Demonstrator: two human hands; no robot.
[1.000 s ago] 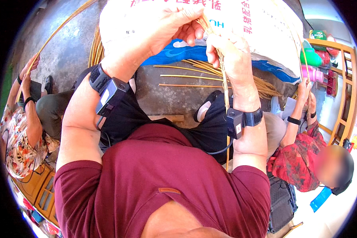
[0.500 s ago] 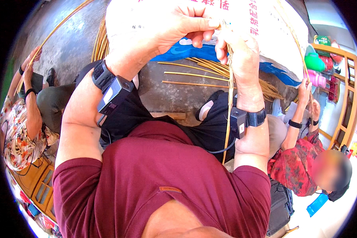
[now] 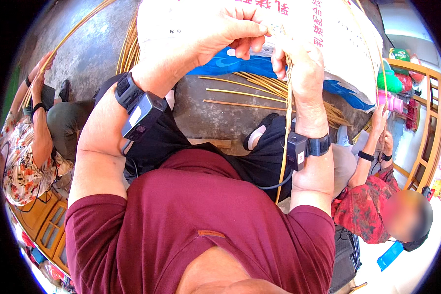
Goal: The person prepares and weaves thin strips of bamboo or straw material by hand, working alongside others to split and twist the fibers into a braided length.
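Observation:
A pale straw braid (image 3: 289, 95) hangs from my right hand (image 3: 304, 73), down along the inside of my right forearm towards my lap. The fingers of this hand are closed round its upper part. Thumb and forefinger of my left hand (image 3: 242, 35) are pinched together at loose straw ends, just left of my right hand; the other fingers curl below. Glare washes out the straw ends between the two hands. Both hands are raised over a white and blue printed sack (image 3: 348, 59).
Long straw stalks (image 3: 264, 85) lie on the grey floor beyond my knees, and another bundle (image 3: 128, 46) is at the left. Co-workers sit on either side, each holding long strands. A wooden rack (image 3: 428, 103) with colourful goods stands at the right.
My right hand has shifted slightly right and down with the braid, widening the gap to my left hand. My left hand has hardly moved and stays pinched.

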